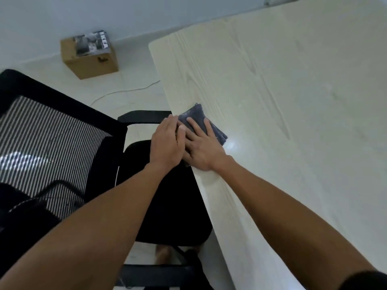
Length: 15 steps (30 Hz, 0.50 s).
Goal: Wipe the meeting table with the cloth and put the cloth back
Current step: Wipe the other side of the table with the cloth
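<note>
The cloth (199, 122), dark blue-grey and folded into a compact pad, lies flat on the tabletop (282, 101) right at its near-left edge, directly under the fingers of the right hand (201, 146). That hand lies spread on it, fingers straight and pressing down rather than curled round it, with the heel of the palm on the bare wood-grain surface just behind. The left hand (167, 143) sits just beside and touching the right, also flat and relaxed, its fingertips at the cloth's left border where the tabletop edge drops away. Whether wiping is already done cannot be read from the surface: it looks pale and even, with a glossy patch just right of the right hand that may be damp sheen or only reflected light. Judging from the folded cloth and both hands resting on it at the edge, this is either the start of the wipe or the setting-down at the end; I cannot tell which. Left of the hands stands a black mesh office chair (52, 132), and beyond it a cardboard box (90, 57) on the floor.
</note>
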Each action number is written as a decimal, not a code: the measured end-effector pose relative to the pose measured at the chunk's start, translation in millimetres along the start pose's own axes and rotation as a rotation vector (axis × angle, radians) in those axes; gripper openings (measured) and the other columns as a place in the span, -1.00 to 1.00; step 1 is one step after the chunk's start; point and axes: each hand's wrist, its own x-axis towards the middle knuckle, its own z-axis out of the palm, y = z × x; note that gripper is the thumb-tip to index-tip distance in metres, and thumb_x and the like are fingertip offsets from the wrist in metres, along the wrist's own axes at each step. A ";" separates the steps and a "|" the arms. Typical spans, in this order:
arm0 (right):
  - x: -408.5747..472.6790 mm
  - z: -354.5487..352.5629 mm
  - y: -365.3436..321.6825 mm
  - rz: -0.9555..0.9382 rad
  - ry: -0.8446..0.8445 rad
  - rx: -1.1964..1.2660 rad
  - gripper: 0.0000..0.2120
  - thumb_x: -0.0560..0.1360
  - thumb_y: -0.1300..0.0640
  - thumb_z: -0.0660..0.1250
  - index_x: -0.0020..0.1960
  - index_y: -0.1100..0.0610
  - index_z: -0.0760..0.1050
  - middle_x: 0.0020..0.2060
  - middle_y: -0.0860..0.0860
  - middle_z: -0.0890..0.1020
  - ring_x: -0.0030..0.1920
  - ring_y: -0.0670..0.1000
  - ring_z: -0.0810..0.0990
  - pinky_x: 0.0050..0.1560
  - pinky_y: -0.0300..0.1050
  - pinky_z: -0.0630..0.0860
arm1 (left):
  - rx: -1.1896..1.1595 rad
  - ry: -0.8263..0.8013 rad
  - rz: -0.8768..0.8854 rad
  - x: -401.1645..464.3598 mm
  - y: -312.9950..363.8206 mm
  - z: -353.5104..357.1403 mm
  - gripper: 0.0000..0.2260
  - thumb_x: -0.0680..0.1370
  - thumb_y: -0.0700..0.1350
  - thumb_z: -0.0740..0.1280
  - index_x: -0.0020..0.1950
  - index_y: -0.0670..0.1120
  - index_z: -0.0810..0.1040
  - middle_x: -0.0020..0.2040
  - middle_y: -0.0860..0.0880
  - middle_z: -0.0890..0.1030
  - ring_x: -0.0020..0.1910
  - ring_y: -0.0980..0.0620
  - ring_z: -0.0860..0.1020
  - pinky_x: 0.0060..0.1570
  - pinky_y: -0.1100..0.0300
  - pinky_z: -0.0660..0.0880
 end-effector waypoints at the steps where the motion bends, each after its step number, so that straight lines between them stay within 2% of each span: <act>1: -24.0 10.4 -7.7 0.025 0.006 0.015 -0.38 0.71 -0.23 -0.11 0.73 -0.10 -0.09 0.72 -0.09 -0.07 0.70 0.12 -0.25 0.60 0.41 -0.27 | 0.008 -0.044 0.018 -18.3 6.3 1.3 -0.55 0.69 0.10 0.02 0.34 -0.18 0.47 0.30 -0.22 0.57 0.31 -0.22 0.51 0.34 -0.21 0.45; 3: -72.2 29.6 -24.2 0.081 0.005 0.036 -0.39 0.72 -0.21 -0.05 0.73 -0.10 -0.05 0.72 -0.07 -0.04 0.70 0.14 -0.24 0.61 0.41 -0.26 | 0.011 -0.129 0.051 -56.1 23.1 4.6 -0.54 0.71 0.08 0.04 0.41 -0.20 0.46 0.39 -0.25 0.53 0.41 -0.23 0.46 0.43 -0.21 0.40; 6: -141.5 55.8 -52.3 0.157 0.036 0.065 -0.39 0.70 -0.17 0.00 0.72 -0.08 0.04 0.72 -0.03 0.06 0.71 0.17 -0.14 0.61 0.45 -0.16 | 0.036 -0.216 0.148 -110.6 41.3 11.1 -0.56 0.75 -0.03 0.11 0.59 -0.19 0.35 0.60 -0.19 0.36 0.60 -0.13 0.29 0.60 -0.04 0.21; 8: -187.2 72.1 -72.3 0.238 0.065 0.068 -0.38 0.69 -0.17 0.02 0.71 -0.06 0.07 0.71 -0.02 0.09 0.71 0.18 -0.08 0.61 0.47 -0.09 | 0.075 -0.295 0.266 -143.9 45.7 15.1 -0.56 0.76 -0.03 0.08 0.61 -0.17 0.33 0.63 -0.16 0.31 0.63 -0.09 0.23 0.62 0.02 0.15; 10: -231.5 89.6 -94.6 0.346 0.076 0.063 -0.35 0.68 -0.18 0.03 0.73 -0.06 0.02 0.72 -0.04 0.05 0.71 0.17 -0.08 0.60 0.46 -0.08 | 0.117 -0.378 0.382 -173.1 42.4 20.7 -0.56 0.77 -0.03 0.06 0.62 -0.16 0.32 0.65 -0.16 0.29 0.64 -0.09 0.22 0.62 0.04 0.12; 15: -333.1 133.6 -155.8 0.621 0.131 0.091 -0.28 0.63 -0.16 0.06 0.73 -0.11 -0.09 0.72 -0.02 0.01 0.71 0.19 -0.06 0.60 0.46 -0.05 | 0.195 -0.515 0.596 -235.7 35.8 33.0 -0.55 0.76 -0.04 0.06 0.62 -0.17 0.31 0.65 -0.16 0.28 0.64 -0.11 0.21 0.61 -0.01 0.16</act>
